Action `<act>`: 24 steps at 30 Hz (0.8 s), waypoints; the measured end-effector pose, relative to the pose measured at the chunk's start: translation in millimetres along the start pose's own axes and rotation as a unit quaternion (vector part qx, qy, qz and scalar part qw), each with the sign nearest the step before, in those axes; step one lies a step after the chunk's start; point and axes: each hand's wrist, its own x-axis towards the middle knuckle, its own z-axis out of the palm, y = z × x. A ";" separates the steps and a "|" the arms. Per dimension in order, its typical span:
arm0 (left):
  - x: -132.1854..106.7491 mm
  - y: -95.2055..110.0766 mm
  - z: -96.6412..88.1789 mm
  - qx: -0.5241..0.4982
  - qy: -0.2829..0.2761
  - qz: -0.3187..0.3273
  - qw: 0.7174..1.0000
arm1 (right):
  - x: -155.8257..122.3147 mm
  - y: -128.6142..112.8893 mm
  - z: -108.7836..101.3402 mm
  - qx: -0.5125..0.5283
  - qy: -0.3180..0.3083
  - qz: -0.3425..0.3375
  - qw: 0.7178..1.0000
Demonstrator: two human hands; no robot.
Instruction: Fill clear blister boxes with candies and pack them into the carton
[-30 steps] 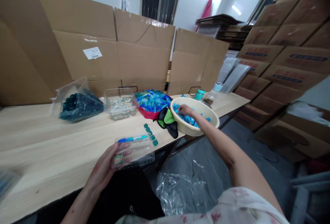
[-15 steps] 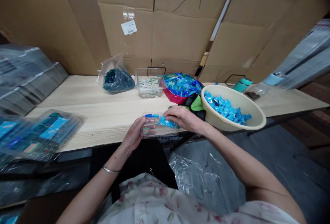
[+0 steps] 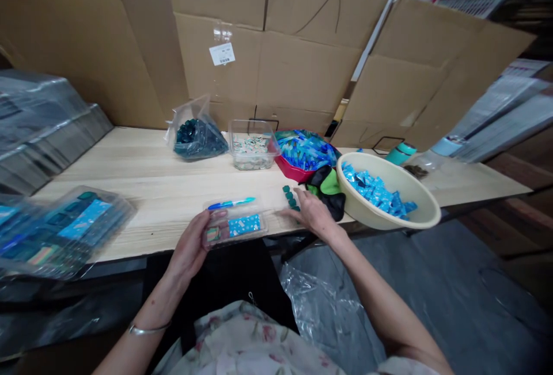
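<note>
My left hand [image 3: 193,246] grips the left end of a clear plastic case [image 3: 265,220] at the table's front edge. Inside the case lie a blue pen [image 3: 233,203], a blue patterned packet [image 3: 244,225] and a small pale multicoloured piece [image 3: 213,234]. To the right, my right hand [image 3: 311,212] is over the tabletop with its fingers apart, beside a short row of dark green scalloped pieces [image 3: 290,197]. Its fingertips are close to the row; whether they touch it I cannot tell.
A cream basin [image 3: 425,222] of blue packets stands right, beside a black-and-green pouch [image 3: 329,184]. Behind are a red tray [image 3: 285,167] of blue pens, a clear tub [image 3: 253,162] of small pieces and a bag [image 3: 201,144] of dark green pieces. Filled cases [image 3: 88,219] lie left.
My right hand has let go of the blue packet, now in the case, and moved right to the green pieces. My left hand has shifted left with the case.
</note>
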 end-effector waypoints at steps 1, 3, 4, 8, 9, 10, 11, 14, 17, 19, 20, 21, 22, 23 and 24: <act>-2.1 2.9 -4.3 -0.007 0.012 0.007 1.000 | -5.3 1.1 9.3 -0.009 -0.011 0.010 1.000; -6.1 7.7 -11.8 -0.017 0.028 0.020 0.999 | -18.0 -0.8 27.2 -0.018 -0.022 0.014 0.999; -8.1 9.3 -15.1 -0.020 0.033 0.026 0.999 | -24.8 -2.8 35.0 -0.022 -0.021 0.008 0.999; -16.6 11.2 -26.8 -0.028 0.048 0.037 0.998 | -48.9 -7.1 55.2 -0.032 0.009 -0.044 0.998; -18.6 10.7 -29.5 -0.029 0.052 0.038 0.998 | -53.5 -6.0 57.3 -0.021 0.021 -0.056 0.998; -20.4 10.0 -32.1 -0.030 0.054 0.037 0.997 | -57.3 -4.0 58.0 -0.001 0.034 -0.064 0.997; -21.9 9.3 -34.7 -0.031 0.057 0.036 0.997 | -60.1 -1.2 57.1 0.030 0.048 -0.071 0.996; -24.8 7.7 -40.4 -0.033 0.065 0.034 0.997 | -60.1 10.0 44.4 0.158 0.105 -0.080 0.978; -25.5 6.5 -40.5 -0.034 0.063 0.042 0.997 | -46.4 16.7 20.0 0.335 0.154 -0.025 0.929; -25.3 4.8 -36.8 -0.034 0.054 0.045 0.997 | -33.0 12.8 2.6 0.476 0.141 0.015 0.868; -25.0 3.5 -34.1 -0.036 0.047 0.046 0.997 | -26.2 7.6 -5.0 0.540 0.118 0.026 0.833; -24.7 2.0 -31.2 -0.038 0.038 0.046 0.997 | -19.9 0.4 -11.3 0.593 0.091 0.031 0.800; -24.3 0.3 -28.2 -0.040 0.026 0.045 0.998 | -14.3 -8.6 -16.0 0.633 0.062 0.033 0.771; -23.8 -1.4 -25.3 -0.044 0.014 0.042 0.998 | -9.5 -18.9 -19.1 0.663 0.032 0.035 0.747; -23.3 -2.9 -22.9 -0.049 0.003 0.040 0.998 | -5.6 -29.9 -20.5 0.685 0.000 0.036 0.727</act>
